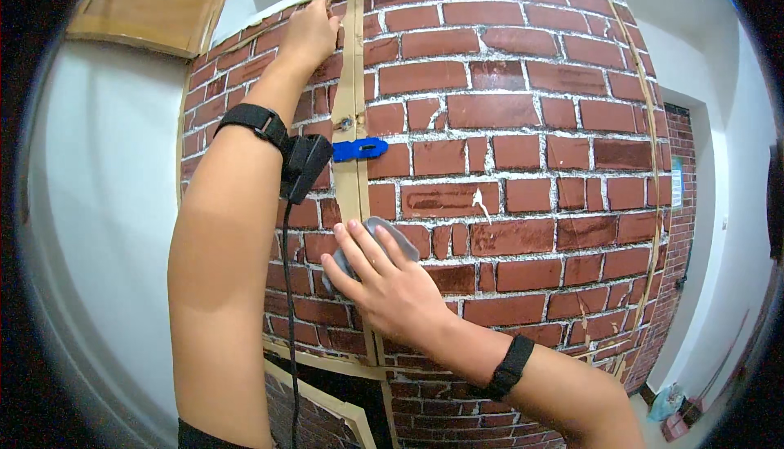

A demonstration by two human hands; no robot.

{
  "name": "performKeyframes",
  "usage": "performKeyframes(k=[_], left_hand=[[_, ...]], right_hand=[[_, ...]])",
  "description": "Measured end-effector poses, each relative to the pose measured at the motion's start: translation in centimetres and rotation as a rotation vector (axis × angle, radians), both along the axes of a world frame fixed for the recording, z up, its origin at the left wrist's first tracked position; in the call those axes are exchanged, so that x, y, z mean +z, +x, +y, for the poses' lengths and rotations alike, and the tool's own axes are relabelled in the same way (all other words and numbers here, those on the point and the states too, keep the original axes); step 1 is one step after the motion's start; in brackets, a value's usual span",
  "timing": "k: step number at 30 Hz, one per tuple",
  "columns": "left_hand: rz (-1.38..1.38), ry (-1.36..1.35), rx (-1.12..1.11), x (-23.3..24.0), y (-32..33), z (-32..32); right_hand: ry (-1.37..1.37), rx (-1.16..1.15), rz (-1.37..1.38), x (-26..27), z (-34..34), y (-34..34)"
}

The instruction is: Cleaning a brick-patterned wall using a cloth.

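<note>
A tall cabinet with brick-pattern covering (502, 112) and pale wood edge strips (348, 88) stands before me. My left hand (312, 32) is raised at the top edge of the left door, its fingers curled near the central strip; whether it grips the edge cannot be told. Below the middle, my right hand (389, 287) presses a grey cloth (395, 241) against the doors by the central strip, with fingers spread over it. Between the two hands, a blue hasp (360, 149) spans the seam, under a small metal fitting (345, 123).
A black device with a cable (306, 167) is strapped to my left wrist. Below, a framed panel (324, 403) tilts beside a dark opening. A wooden cabinet (150, 5) hangs upper left. At lower right, a plastic bag (666, 401) and a pink dustpan (675, 427) lie near a doorway.
</note>
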State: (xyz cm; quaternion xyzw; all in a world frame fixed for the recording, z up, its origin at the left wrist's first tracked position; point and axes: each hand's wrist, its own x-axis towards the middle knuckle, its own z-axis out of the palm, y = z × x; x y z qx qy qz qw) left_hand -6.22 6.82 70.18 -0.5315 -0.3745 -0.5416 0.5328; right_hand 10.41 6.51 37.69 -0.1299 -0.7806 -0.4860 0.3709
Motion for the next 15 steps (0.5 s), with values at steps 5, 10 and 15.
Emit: performKeyframes(k=[5, 10, 15], left_hand=[[0.047, 0.021, 0.101, -0.09, 0.62, -0.24], [0.140, 0.053, 0.183, -0.44, 0.02, -0.32], [0.208, 0.033, 0.329, 0.19, 0.57, -0.94]], right_hand=[[-0.001, 0.027, 0.003, -0.28, 0.69, 0.03], [-0.002, 0.055, -0.005, -0.44, 0.70, 0.05], [0.015, -0.014, -0.009, -0.32, 0.37, 0.25]])
